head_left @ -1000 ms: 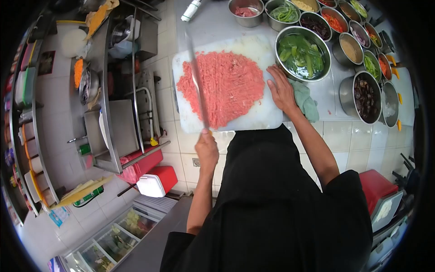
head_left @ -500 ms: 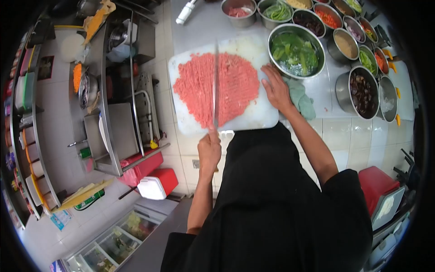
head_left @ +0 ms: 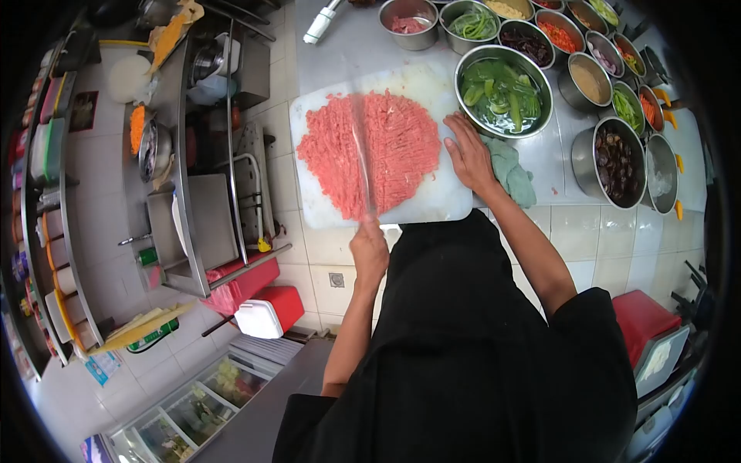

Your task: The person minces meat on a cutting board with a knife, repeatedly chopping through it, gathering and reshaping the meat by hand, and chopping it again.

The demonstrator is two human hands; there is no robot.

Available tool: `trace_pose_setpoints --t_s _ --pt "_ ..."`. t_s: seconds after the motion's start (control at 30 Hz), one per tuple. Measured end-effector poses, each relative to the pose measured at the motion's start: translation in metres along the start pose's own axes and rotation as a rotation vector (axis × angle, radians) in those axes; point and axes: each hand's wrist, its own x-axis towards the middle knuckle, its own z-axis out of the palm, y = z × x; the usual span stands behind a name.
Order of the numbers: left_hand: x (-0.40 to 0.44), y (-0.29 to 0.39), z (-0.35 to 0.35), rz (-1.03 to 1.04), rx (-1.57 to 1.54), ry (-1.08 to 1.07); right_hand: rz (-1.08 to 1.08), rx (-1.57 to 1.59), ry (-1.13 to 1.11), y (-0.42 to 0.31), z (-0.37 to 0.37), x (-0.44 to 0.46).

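Note:
My left hand is wrapped round the handle of a knife. The knife's long blade, smeared by motion, lies across a broad, flat mound of minced meat, which shows rows of cut lines. Under the meat is a white cutting board. At the board's right edge, my right hand rests flat with its fingers stretched out. Beside that hand lies a crumpled green cloth. Just beyond it stands a metal bowl of green vegetable pieces in water.
Several metal pots of cut ingredients fill the back right, among them one with dark pieces and one with raw meat. A white-handled tool lies at the back. To the left stand a metal shelf and a red-and-white cooler.
The knife has tilted, its far end swinging left over the meat, while my left hand has shifted slightly right. My right hand stays at the board's edge.

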Motion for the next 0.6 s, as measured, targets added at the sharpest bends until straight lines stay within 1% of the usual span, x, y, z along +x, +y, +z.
trace_pose_setpoints --t_s 0.1,0.13,0.17,0.23,0.27,0.3,0.33,0.37,0.4,0.43,0.47,0.57,0.6 --pt "0.016 0.001 -0.016 -0.329 0.159 -0.182 -0.001 -0.016 0.011 0.004 -0.002 0.003" --pt "0.011 0.016 -0.025 -0.301 0.136 -0.143 -0.006 -0.013 0.01 0.004 -0.003 0.002" --pt "0.002 0.046 -0.037 -0.266 0.097 -0.128 -0.013 0.0 0.004 0.001 -0.001 -0.003" --pt "-0.006 0.045 -0.032 -0.138 -0.094 0.02 0.005 0.01 -0.007 0.001 -0.001 -0.005" --pt "-0.008 0.031 -0.019 -0.073 -0.038 0.047 0.004 0.016 -0.006 0.002 0.0 -0.006" --pt "-0.001 0.0 -0.003 0.0 0.016 0.081 -0.005 0.024 0.001 0.003 0.001 -0.003" --pt "0.018 -0.056 0.008 0.098 0.359 -0.073 -0.004 0.015 -0.008 0.002 0.004 -0.001" --pt "0.015 -0.035 -0.002 -0.073 0.289 -0.1 0.004 0.004 -0.022 0.002 0.006 -0.004" --pt "0.013 0.009 -0.014 -0.232 0.214 -0.136 0.014 -0.02 -0.027 0.006 0.004 -0.003" --pt "0.01 0.031 -0.022 -0.4 0.145 -0.179 0.001 -0.021 -0.009 0.009 -0.001 0.0" --pt "0.006 0.028 -0.031 -0.251 0.148 -0.134 0.004 0.002 -0.014 0.002 -0.003 -0.005" --pt "-0.004 0.029 -0.019 -0.196 -0.183 0.026 -0.007 0.032 -0.002 0.001 0.001 -0.008" --pt "-0.002 0.011 -0.007 -0.085 -0.008 0.041 -0.003 0.031 0.0 0.002 0.002 -0.008"
